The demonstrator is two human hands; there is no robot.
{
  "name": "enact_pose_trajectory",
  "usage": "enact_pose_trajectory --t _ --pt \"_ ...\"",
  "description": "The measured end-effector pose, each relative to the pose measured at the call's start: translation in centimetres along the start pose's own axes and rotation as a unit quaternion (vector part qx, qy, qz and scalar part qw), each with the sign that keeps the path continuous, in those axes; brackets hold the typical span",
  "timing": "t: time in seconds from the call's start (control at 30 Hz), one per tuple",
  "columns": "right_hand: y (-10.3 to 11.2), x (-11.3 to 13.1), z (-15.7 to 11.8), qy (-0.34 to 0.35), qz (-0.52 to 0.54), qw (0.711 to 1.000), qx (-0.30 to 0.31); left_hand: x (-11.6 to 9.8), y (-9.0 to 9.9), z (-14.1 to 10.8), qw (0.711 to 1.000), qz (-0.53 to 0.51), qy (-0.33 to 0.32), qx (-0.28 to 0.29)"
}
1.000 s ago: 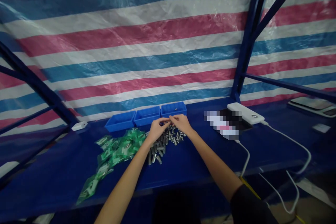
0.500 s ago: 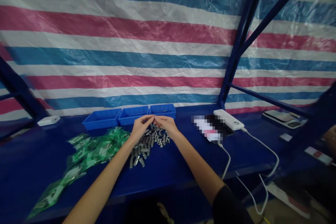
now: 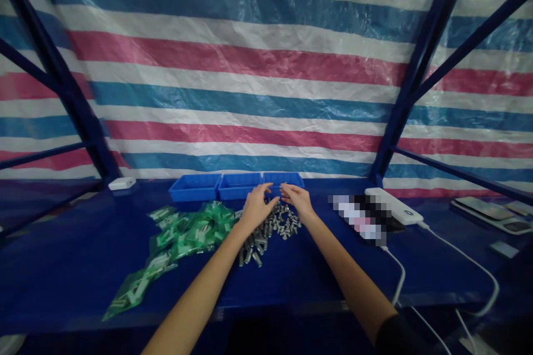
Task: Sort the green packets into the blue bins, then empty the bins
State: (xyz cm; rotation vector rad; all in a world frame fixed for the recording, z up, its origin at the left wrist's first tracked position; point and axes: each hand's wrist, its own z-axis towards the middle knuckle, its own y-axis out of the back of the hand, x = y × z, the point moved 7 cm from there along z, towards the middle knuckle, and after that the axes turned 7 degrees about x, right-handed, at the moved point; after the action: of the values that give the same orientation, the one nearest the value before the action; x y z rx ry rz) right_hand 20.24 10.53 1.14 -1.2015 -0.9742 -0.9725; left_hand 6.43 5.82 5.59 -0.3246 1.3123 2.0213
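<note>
My left hand (image 3: 257, 206) hovers over the metal parts, thumb and fingers apart, with nothing visible between them. Just to its right, my right hand (image 3: 297, 198) has its thumb and fingertips pinched together; whatever they hold is too small to make out. Below both hands lie a heap of small screw-like metal pieces (image 3: 287, 224) and a pile of larger metal cylinders (image 3: 257, 244), partly covered by the left hand. Left of these spreads a pile of green-tinted plastic bags (image 3: 195, 233) with parts inside.
Behind the hands stand three blue bins, the left one (image 3: 195, 195), the middle one (image 3: 239, 193) and the right one (image 3: 296, 178). To the right are a phone (image 3: 360, 221), a white power bank (image 3: 393, 206) with cables, and a scale (image 3: 487, 213). A white box (image 3: 122, 183) sits far left.
My fingertips met over the metal parts before; now the hands are apart and the left fingers have spread. The view has turned left, so everything appears farther right.
</note>
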Motion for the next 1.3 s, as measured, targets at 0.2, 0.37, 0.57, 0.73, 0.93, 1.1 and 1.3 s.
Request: enact_pose_trajectory --t 0.2,0.37,0.57,0.73,0.93,1.1,1.3 --pt "3.5 1.4 0.6 0.053 -0.065 0.991 -0.106 -1.7 -2.6 -1.9 0.974 0.145 -0.026 0.171" --pt "1.6 2.2 1.0 0.084 -0.022 0.996 0.016 -2.0 -3.8 -2.2 0.958 0.186 -0.043 0.214" --pt "0.5 3.2 0.2 0.121 -0.327 0.937 0.021 -1.8 -3.7 -1.9 0.960 0.172 -0.022 0.221" --pt "-0.2 3.0 -1.2 0.113 -0.528 0.841 0.014 -1.0 -3.5 -1.4 0.969 0.123 0.002 0.213" --pt "-0.9 1.9 -1.6 0.093 -0.558 0.823 0.040 -0.4 -4.3 -1.5 0.975 0.045 -0.010 0.216" --pt "-0.7 1.2 -1.6 0.082 -0.571 0.816 0.042 -0.8 -4.0 -2.0 0.974 0.137 -0.004 0.178" --pt "-0.4 0.5 -1.4 0.084 -0.530 0.842 0.054 -1.1 -3.6 -2.2 0.973 0.132 0.002 0.192"
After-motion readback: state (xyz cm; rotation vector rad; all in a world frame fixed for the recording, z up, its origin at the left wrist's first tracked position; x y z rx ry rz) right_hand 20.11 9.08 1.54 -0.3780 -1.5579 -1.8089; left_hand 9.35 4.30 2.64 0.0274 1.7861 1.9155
